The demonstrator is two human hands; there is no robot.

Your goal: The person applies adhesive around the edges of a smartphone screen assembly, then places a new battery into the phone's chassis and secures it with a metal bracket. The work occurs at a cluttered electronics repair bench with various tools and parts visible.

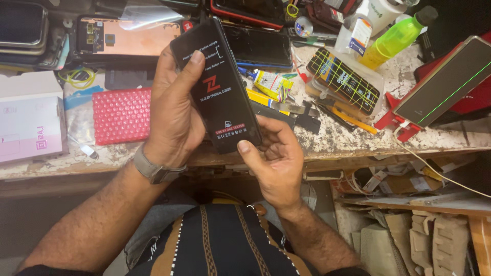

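Note:
A black phone display panel with a protective film bearing red and white print is held upright over the front edge of a cluttered workbench. My left hand wraps its left side, thumb across the upper face. My right hand grips the lower right corner, thumb on the bottom edge. A grey watch sits on my left wrist.
A red bubble-wrap pouch and a white box lie at left. Behind are other phone panels, a copper-backed screen, a green bottle, a yellow-marked black panel, and a phone on a red stand. Cardboard scraps fill the shelf at lower right.

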